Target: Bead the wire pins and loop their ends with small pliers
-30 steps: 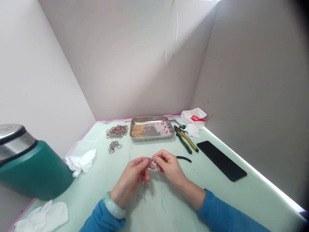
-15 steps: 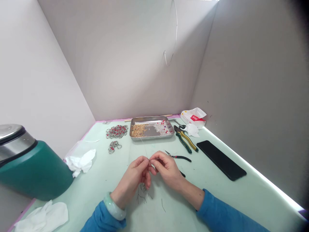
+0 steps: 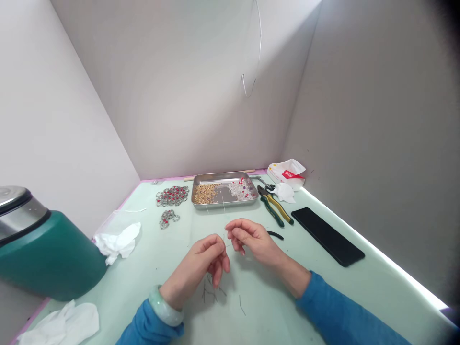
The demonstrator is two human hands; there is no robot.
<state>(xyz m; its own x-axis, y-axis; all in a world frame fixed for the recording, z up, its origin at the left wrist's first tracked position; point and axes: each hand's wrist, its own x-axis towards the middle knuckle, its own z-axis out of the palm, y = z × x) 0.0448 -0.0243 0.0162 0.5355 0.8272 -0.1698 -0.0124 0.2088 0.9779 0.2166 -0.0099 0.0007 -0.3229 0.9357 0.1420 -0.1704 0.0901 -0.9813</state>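
Note:
My left hand [image 3: 208, 258] is closed, thumb against forefinger, on a thin wire [image 3: 223, 205] that rises from the fingertips toward the tray. My right hand [image 3: 251, 238] is just to its right, with thumb and curled fingers pinched together beside the wire. A fine strand shows between the two hands, though its end is hard to see. Under my left hand lie several short dark wire pieces [image 3: 210, 292], and another bent wire piece [image 3: 241, 305] is to the right. Behind my right hand, the black handle [image 3: 276, 235] of small pliers pokes out, the rest hidden.
A metal tray [image 3: 225, 205] holds gold beads and clear and red beads. Beaded chains [image 3: 172, 195] lie left of it. Green-yellow pliers [image 3: 276, 208], a black phone-like slab [image 3: 327, 235] and a tissue pack [image 3: 286, 173] are right. A large green flask [image 3: 61, 254] stands left.
My hands have moved slightly apart, the right one rising a little. The thin wire now shows between them, and my right hand covers more of the small pliers.

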